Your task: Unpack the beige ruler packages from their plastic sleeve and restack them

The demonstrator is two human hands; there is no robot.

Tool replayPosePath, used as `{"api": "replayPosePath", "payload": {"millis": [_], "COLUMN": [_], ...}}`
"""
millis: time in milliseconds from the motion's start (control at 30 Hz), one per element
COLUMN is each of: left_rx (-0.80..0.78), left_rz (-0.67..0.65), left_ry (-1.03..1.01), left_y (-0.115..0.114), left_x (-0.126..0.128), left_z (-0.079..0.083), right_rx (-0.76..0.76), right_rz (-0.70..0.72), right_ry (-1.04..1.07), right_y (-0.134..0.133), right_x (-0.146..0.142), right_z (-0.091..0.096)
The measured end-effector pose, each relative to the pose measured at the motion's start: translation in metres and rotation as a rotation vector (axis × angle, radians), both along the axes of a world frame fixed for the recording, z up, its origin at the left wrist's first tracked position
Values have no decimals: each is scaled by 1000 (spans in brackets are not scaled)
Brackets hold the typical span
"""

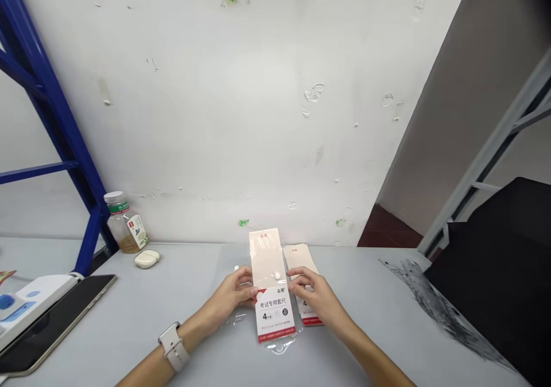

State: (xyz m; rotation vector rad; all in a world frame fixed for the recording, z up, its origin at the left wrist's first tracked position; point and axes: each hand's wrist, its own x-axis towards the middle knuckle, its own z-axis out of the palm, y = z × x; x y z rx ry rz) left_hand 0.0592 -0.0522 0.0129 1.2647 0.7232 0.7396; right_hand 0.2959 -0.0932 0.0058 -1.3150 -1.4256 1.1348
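A long card for a ruler set [275,321], cream at the top, white and red at the bottom, stands at the middle of the desk in a clear plastic pouch with a white snap button [278,275]. My left hand [236,289] pinches its left edge. My right hand [312,289] has bent fingers at the card's right edge. Beneath the right hand lies a stack of similar cards [299,254], partly covered. Clear plastic [227,260] with a white button lies by my left hand; the hand hides part of it.
A lidded jar [129,226] and a small cream case [147,259] stand at the back left. Nearer lie a dark tablet [64,321] and a white-and-blue box [38,301]. Black-marked clear film [447,301] and a black object [495,272] are at right. A wall [258,117] rises behind the desk.
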Motion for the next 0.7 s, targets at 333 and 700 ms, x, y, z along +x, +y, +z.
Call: {"api": "replayPosePath", "payload": {"millis": [333,700], "left_rx": [31,126], "left_rz": [-110,140], "left_ry": [22,86], "left_y": [3,31], "left_x": [-1,-31], "left_z": [0,7], "right_rx": [-2,-130], "right_rz": [30,-27], "right_ry": [-12,107], "right_y": [-3,8], "right_x": [-9,31], "right_z": [4,10]}}
